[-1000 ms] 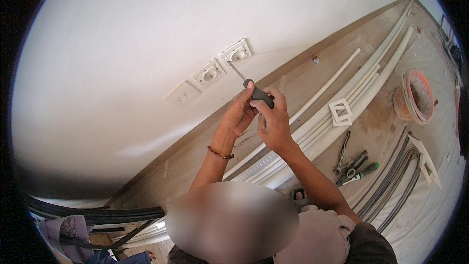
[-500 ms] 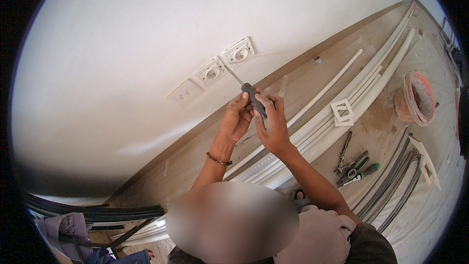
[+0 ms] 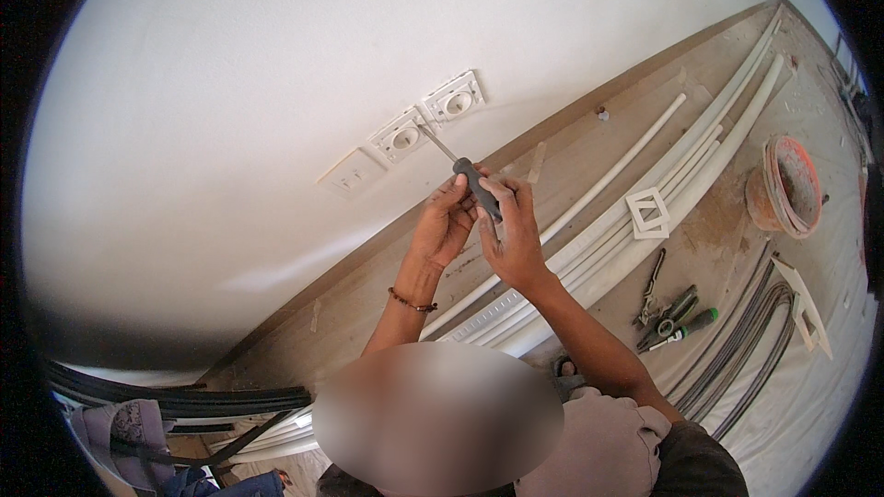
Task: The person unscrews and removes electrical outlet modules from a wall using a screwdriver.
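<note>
Both my hands are closed on one screwdriver [image 3: 476,188] with a dark grey handle. My left hand [image 3: 447,223] pinches the front of the handle near the shaft. Round the back end of the handle curl the fingers of my right hand [image 3: 512,230]. The metal shaft slants up and left, its tip at the upper right edge of the middle socket [image 3: 402,139] on the white wall. Whether the tip sits in a screw is too small to tell. Right of it is another uncovered socket [image 3: 458,106]; to the left, a white plate [image 3: 351,174] is fitted.
Long white conduits [image 3: 615,179] lie along the wall's foot, with white cover frames [image 3: 647,213] on top. Pliers [image 3: 652,285] and a green-tipped screwdriver [image 3: 685,329] rest by my right arm. Further right are dark cables [image 3: 737,350], another white frame [image 3: 807,306] and an orange bucket [image 3: 783,188].
The screwdriver's tip has shifted slightly left and now lies over the middle socket's edge. Both hands keep the same hold. The view has moved a little.
</note>
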Available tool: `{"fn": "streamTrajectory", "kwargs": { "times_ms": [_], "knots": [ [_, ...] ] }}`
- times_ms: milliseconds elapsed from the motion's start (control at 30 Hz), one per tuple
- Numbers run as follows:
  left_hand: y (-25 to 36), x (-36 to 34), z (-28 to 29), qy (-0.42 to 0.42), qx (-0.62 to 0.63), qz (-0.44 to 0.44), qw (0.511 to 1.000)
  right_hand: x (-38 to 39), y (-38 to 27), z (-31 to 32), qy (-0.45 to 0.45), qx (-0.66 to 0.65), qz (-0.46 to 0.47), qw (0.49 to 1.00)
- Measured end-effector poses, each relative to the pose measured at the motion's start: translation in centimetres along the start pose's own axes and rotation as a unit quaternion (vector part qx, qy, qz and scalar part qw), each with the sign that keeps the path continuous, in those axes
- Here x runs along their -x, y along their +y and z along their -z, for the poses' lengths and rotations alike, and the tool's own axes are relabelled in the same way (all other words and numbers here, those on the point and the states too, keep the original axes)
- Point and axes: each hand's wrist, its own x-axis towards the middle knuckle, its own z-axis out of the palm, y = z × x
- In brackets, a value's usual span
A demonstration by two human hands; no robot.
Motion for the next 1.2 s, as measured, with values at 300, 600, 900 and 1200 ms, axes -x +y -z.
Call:
{"fn": "streamTrajectory", "kwargs": {
  "times_ms": [300, 600, 900, 1200],
  "knots": [
    [-0.1, 0.3, 1.1, -0.013, 0.008, 0.01, 1.0, 0.8, 0.4, -1.1, 0.004, 0.008, 0.007, 1.0],
    [1.3, 0.5, 3.2, -0.017, -0.05, 0.106, 0.993, 0.5, -3.3, -2.1, -0.022, -0.329, -0.362, 0.872],
    [0.9, 0.2, 1.5, 0.081, -0.055, 0.047, 0.994, 0.5, -1.7, -1.8, -0.005, 0.056, 0.006, 0.998],
    [0.9, 0.4, 0.9, -0.005, -0.008, 0.083, 0.997, 0.6, -1.5, -1.1, -0.034, 0.13, 0.03, 0.991]
  ]
}}
